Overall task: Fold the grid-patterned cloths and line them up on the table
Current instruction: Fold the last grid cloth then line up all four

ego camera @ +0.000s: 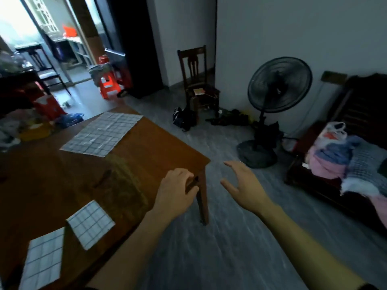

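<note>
Nearest folded cloth cut off at frame edge; second folded cloth beside it; unfolded cloth far on bench. Left hand fingers curled, empty, at bench corner. Right hand spread, empty, above floor.

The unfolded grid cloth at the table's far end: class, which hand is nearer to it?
Left. The left hand rests at the table's near corner, short of the unfolded cloth; the right hand hangs past the edge, over the floor.
</note>
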`<move>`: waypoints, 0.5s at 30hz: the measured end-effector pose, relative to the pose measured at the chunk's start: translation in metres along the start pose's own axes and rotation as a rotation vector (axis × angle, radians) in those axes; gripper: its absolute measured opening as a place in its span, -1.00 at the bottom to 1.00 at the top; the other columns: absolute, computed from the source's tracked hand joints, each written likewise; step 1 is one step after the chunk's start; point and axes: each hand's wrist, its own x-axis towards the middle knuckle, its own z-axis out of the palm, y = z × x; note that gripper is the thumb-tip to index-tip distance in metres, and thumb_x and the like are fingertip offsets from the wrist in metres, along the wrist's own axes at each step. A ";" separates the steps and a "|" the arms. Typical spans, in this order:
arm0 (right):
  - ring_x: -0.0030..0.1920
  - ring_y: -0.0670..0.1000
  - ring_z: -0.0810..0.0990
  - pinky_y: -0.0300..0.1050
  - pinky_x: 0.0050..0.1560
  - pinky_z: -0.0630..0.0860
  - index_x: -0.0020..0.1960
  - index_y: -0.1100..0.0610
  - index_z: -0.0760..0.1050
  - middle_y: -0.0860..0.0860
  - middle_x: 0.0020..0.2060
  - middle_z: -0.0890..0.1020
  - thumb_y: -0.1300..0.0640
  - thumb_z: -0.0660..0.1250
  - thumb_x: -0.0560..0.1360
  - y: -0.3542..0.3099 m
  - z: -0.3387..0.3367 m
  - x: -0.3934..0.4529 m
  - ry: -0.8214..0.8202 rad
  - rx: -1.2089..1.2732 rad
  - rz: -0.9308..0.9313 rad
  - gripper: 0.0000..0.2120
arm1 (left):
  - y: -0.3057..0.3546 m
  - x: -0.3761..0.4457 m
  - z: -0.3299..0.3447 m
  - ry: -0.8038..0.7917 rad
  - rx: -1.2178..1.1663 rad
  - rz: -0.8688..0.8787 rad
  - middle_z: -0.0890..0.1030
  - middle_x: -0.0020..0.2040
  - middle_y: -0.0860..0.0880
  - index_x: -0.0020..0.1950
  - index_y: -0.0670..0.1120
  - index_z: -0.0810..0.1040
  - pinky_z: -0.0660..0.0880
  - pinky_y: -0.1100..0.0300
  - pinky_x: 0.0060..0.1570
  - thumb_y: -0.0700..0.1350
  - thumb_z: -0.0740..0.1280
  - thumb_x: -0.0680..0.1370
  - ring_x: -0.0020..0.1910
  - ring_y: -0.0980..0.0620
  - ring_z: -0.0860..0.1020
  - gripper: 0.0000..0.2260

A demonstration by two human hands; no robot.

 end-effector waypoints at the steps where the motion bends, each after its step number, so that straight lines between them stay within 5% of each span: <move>1: 0.42 0.01 0.33 -0.11 0.44 0.25 0.48 0.07 0.30 0.00 0.43 0.39 -0.10 0.30 0.57 0.011 -0.012 -0.006 0.015 0.001 0.008 -0.45 | 0.016 0.004 0.006 -0.007 -0.002 0.015 0.46 0.29 0.08 0.31 0.06 0.47 0.38 0.15 0.27 0.13 0.33 0.56 0.27 0.08 0.39 -0.65; 8: 0.41 0.05 0.34 0.01 0.43 0.30 0.45 0.09 0.33 0.03 0.41 0.39 -0.09 0.31 0.56 0.084 -0.071 -0.013 0.099 0.011 0.100 -0.47 | 0.088 0.051 0.044 -0.062 -0.032 0.112 0.49 0.26 0.02 0.30 -0.02 0.49 0.41 0.07 0.25 0.12 0.35 0.55 0.22 0.02 0.42 -0.62; 15: 0.37 0.03 0.37 -0.09 0.41 0.30 0.44 0.09 0.34 0.03 0.38 0.41 -0.06 0.33 0.55 0.133 -0.107 0.049 0.110 -0.052 0.104 -0.49 | 0.128 0.152 0.095 -0.030 -0.159 0.134 0.51 0.23 -0.01 0.28 -0.04 0.50 0.39 0.07 0.29 0.09 0.37 0.54 0.26 0.01 0.44 -0.63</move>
